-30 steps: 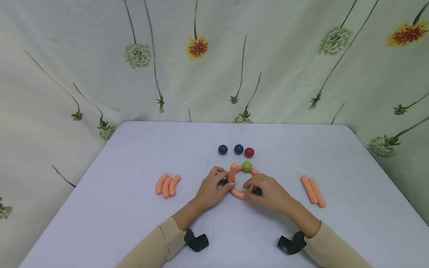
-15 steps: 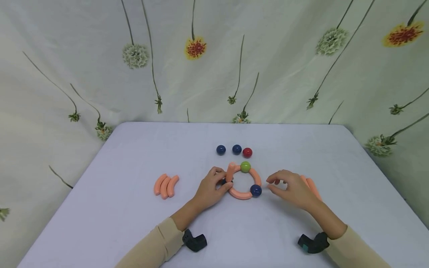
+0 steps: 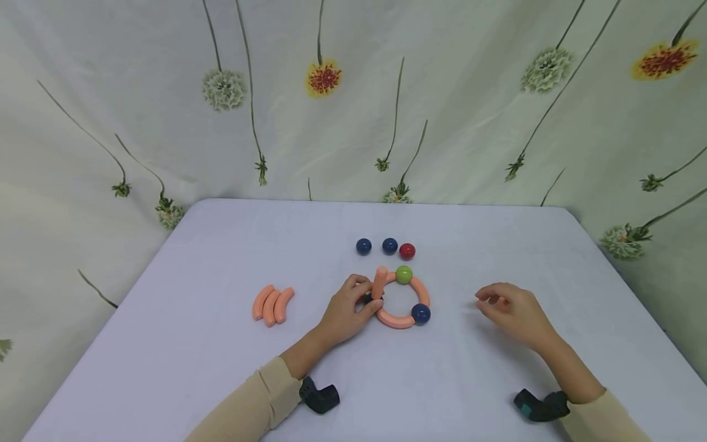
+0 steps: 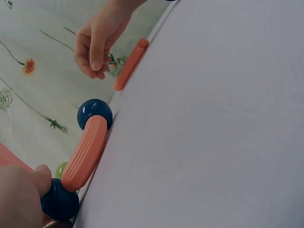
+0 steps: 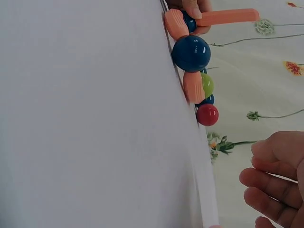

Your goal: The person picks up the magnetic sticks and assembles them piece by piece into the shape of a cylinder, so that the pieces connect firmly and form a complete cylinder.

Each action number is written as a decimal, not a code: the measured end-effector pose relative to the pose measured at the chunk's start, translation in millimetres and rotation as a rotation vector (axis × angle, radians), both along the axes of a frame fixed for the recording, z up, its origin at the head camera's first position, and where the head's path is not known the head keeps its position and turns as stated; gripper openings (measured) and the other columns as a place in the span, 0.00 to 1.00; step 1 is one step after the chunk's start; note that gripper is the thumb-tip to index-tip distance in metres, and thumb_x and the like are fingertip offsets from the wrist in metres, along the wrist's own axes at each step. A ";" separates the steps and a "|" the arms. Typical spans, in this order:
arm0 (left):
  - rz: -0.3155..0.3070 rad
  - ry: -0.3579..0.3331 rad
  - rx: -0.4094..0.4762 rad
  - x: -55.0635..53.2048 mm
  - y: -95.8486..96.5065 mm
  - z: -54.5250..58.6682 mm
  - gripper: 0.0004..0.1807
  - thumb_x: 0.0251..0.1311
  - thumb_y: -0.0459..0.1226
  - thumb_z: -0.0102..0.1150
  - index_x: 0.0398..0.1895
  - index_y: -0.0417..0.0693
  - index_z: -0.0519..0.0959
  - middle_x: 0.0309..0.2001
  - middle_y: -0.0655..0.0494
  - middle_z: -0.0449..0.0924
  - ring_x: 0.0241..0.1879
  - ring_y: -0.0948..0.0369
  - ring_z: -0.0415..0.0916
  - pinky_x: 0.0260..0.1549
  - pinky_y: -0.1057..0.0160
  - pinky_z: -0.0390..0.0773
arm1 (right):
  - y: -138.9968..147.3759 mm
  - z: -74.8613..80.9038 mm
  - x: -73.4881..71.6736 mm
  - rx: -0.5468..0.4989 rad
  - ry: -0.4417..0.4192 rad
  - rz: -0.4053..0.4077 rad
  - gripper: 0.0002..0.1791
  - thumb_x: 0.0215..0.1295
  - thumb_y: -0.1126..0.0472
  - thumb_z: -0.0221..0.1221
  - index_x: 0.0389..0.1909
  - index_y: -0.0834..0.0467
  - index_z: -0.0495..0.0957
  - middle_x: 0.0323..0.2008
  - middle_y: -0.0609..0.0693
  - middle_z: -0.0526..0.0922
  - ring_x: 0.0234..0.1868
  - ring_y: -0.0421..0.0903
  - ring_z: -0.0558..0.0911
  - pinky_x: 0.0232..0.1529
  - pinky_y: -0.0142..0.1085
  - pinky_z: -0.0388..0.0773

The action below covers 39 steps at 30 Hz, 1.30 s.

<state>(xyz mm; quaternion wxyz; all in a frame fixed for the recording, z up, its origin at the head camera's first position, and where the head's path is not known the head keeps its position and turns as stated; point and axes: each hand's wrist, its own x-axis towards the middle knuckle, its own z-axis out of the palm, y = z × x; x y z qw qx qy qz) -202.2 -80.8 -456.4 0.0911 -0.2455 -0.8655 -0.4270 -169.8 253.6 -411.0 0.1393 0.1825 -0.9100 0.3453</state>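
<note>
A ring of curved ribbed orange rods (image 3: 396, 321) joined by shiny balls lies mid-table. Its green ball (image 3: 404, 274) sits at the back, and one blue ball (image 3: 420, 314) at the front right. My left hand (image 3: 347, 310) pinches another blue ball (image 4: 60, 199) at the ring's left side; the fingers partly cover it. From that ball a straight orange rod (image 5: 230, 16) sticks upward. To the right, my right hand (image 3: 516, 313) hovers over the table with loosely bent fingers and nothing in them. Straight orange rods (image 4: 131, 65) lie near it, hidden behind it in the head view.
Behind the ring stand two loose blue balls (image 3: 390, 246) and a red ball (image 3: 407, 251). Three curved orange rods (image 3: 270, 306) lie side by side at left. A flower-print cloth (image 3: 469, 123) hangs beyond the white table's (image 3: 221, 205) back edge.
My right hand has let go of the ring's front right blue ball and moved right, over the straight rods. The left hand keeps its pinch on the left blue ball.
</note>
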 end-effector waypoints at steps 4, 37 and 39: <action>0.004 -0.010 0.002 0.0 0.3 0.7 0.12 0.63 0.39 0.63 0.47 0.45 0.81 0.47 0.52 0.71 0.41 0.60 0.72 0.42 0.60 0.74 | 11.4 -1.9 1.7 -0.018 -0.037 -0.056 0.06 0.59 0.68 0.66 0.38 0.62 0.82 0.29 0.47 0.79 0.22 0.36 0.73 0.23 0.31 0.71; -0.012 -0.013 0.004 2.3 -0.4 3.4 0.13 0.64 0.41 0.62 0.48 0.45 0.81 0.48 0.52 0.71 0.42 0.58 0.72 0.43 0.59 0.74 | 50.1 -12.6 -1.0 0.245 -0.263 -0.342 0.19 0.66 0.56 0.59 0.47 0.69 0.78 0.31 0.58 0.78 0.29 0.50 0.75 0.24 0.39 0.68; -0.012 -0.014 0.004 2.4 -0.5 3.5 0.13 0.64 0.41 0.62 0.48 0.45 0.81 0.48 0.52 0.71 0.42 0.58 0.72 0.43 0.59 0.74 | 50.1 -12.5 -0.9 0.248 -0.259 -0.344 0.19 0.66 0.56 0.59 0.46 0.69 0.78 0.31 0.58 0.78 0.28 0.50 0.75 0.24 0.39 0.68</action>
